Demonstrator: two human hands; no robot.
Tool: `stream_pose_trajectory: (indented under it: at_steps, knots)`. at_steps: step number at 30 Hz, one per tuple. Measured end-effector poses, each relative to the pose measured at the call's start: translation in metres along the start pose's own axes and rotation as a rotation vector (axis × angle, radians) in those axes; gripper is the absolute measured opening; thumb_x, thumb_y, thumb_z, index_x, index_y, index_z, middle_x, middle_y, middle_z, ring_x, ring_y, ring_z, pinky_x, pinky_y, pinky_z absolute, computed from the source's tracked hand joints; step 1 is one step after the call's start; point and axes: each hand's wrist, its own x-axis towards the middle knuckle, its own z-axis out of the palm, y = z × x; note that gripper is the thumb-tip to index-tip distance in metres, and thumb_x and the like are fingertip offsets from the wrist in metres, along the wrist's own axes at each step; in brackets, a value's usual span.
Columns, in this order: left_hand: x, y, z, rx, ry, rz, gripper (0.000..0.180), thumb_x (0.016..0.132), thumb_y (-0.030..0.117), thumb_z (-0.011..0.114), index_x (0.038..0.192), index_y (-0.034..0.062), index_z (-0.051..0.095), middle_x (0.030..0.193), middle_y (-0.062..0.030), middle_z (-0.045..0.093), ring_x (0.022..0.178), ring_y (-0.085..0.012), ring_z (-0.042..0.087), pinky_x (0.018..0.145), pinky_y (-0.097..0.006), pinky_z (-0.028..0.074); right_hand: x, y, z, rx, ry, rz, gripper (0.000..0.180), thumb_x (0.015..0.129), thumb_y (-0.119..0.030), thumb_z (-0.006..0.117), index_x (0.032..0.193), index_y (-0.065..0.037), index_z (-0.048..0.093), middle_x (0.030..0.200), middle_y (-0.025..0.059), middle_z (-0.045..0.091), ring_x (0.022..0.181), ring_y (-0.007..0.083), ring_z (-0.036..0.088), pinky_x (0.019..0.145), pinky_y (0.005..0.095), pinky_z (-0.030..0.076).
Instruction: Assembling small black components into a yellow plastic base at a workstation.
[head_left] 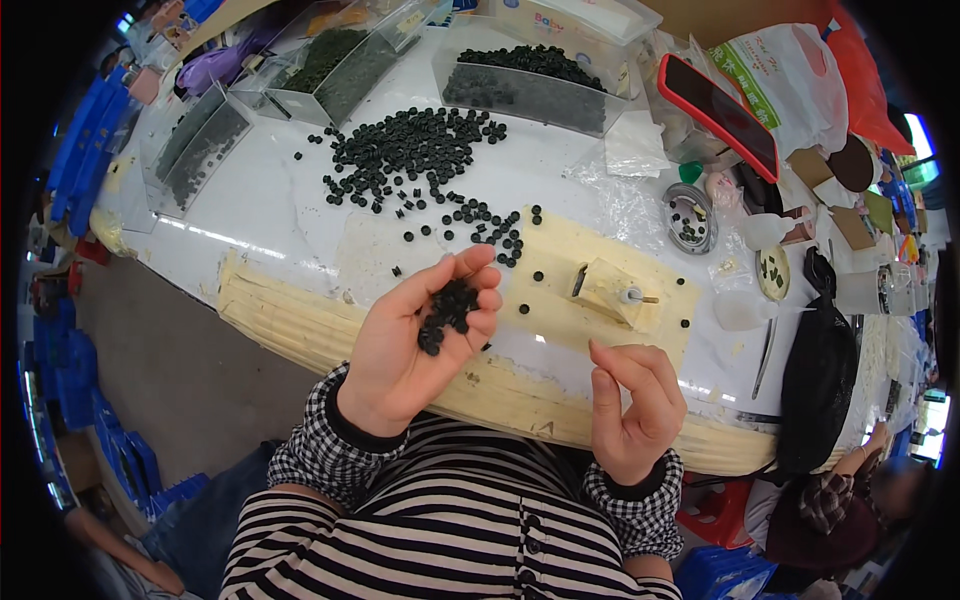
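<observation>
Left hand (400, 360) cupped, fingers curled round black pieces (450, 310) in the palm, a loose pile (410, 150) at its twelve o'clock on the worktop (260, 200)! Right hand (638, 405): thumb and forefinger near each other, pinch or gap I can't tell; jig (612, 292) at its twelve.

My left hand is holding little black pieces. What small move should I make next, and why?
Perhaps bring your right hand to your cupped left hand and pick out one piece: black pieces are heaped there, while I see nothing between your right thumb and forefinger, near the pale block.
</observation>
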Motion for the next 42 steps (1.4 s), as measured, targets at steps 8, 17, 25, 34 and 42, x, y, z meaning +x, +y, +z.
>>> stream_pose_trajectory:
  at_steps: [8,17,25,34,42]
  knots:
    - [-0.006,0.0,0.005,-0.116,-0.131,0.056,0.042,0.1,0.01,0.031,0.135,-0.0116,0.034,0.134,-0.0231,0.044,0.128,-0.0297,0.043,0.107,-0.035,0.041,0.005,-0.008,0.012,-0.109,-0.083,-0.094,0.021,0.071,0.003,0.072,0.09,-0.004,0.067,0.079,0.0072,0.063,0.065,0.0218,0.058,0.056,0.0299,0.046]
    - [-0.015,0.016,0.007,-0.02,-0.025,0.193,0.047,0.096,0.004,0.028,0.141,-0.0096,0.025,0.146,-0.024,0.03,0.139,-0.0321,0.027,0.116,-0.043,0.027,0.008,-0.012,0.059,-0.264,-0.334,-0.212,0.026,0.072,-0.004,0.069,0.098,-0.004,0.067,0.078,0.0053,0.057,0.067,0.0218,0.054,0.061,0.0318,0.047]
    - [-0.018,-0.005,0.004,0.01,-0.057,0.043,0.048,0.097,0.01,0.028,0.142,-0.0067,0.026,0.148,-0.022,0.029,0.14,-0.0311,0.024,0.116,-0.043,0.024,0.017,-0.02,0.039,-0.218,-0.107,-0.207,0.035,0.069,0.0,0.071,0.104,-0.003,0.067,0.086,0.007,0.06,0.07,0.022,0.055,0.062,0.0312,0.046]
    - [-0.011,-0.026,0.011,0.141,-0.02,-0.078,0.045,0.1,0.015,0.033,0.139,-0.0056,0.033,0.139,-0.0193,0.04,0.132,-0.0278,0.037,0.109,-0.038,0.033,0.014,-0.018,0.028,-0.205,-0.045,-0.176,0.033,0.065,0.003,0.075,0.097,-0.004,0.07,0.079,0.0055,0.058,0.067,0.0219,0.053,0.058,0.0313,0.043]
    - [-0.004,-0.039,-0.003,0.384,-0.028,-0.254,0.024,0.097,0.017,0.053,0.112,0.0002,0.061,0.082,-0.0003,0.056,0.067,-0.0072,0.043,0.061,-0.02,0.038,0.015,-0.015,0.012,-0.056,0.02,-0.039,0.028,0.066,0.005,0.076,0.092,-0.005,0.07,0.079,0.0057,0.057,0.069,0.0192,0.054,0.058,0.0284,0.043]
